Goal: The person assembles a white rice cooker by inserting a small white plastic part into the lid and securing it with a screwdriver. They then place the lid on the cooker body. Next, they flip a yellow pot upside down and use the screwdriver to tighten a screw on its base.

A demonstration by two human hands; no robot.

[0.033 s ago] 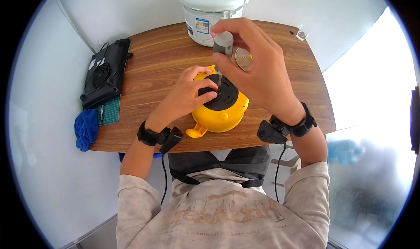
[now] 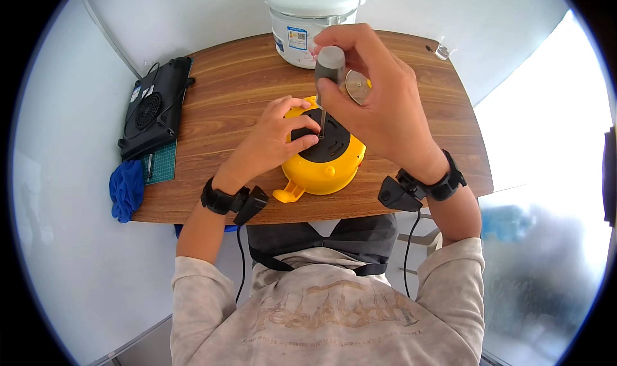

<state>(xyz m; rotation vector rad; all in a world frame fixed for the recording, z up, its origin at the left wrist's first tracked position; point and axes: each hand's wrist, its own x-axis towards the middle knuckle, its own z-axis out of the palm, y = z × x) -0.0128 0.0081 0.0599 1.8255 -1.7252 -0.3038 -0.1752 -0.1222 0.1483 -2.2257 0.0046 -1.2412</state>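
Observation:
A round yellow electric pot (image 2: 319, 181) lies bottom up, its black vented base plate (image 2: 334, 149) facing me. With my right hand (image 2: 392, 106) I grip the grey handle of a screwdriver (image 2: 331, 67) between thumb and fingers. The metal shaft points down, its tip at the middle of the base plate. My left hand (image 2: 273, 134) is closed on the pot from the left. Its thumb and index finger come close together beside the tip, while other fingers lie on the yellow far rim. Whether a screw sits under the tip is hidden.
A white rice cooker (image 2: 308, 25) stands at the back, with a clear round lid (image 2: 357, 86) nearer. On the left are a black laptop cooling stand (image 2: 154, 109), a green cutting mat (image 2: 164, 163) and a blue cloth (image 2: 126, 189). A small clear container (image 2: 442, 51) sits far right.
My right fingers have shifted slightly on the screwdriver, and its handle has turned and tilted a little. The left hand and the pot have stayed put.

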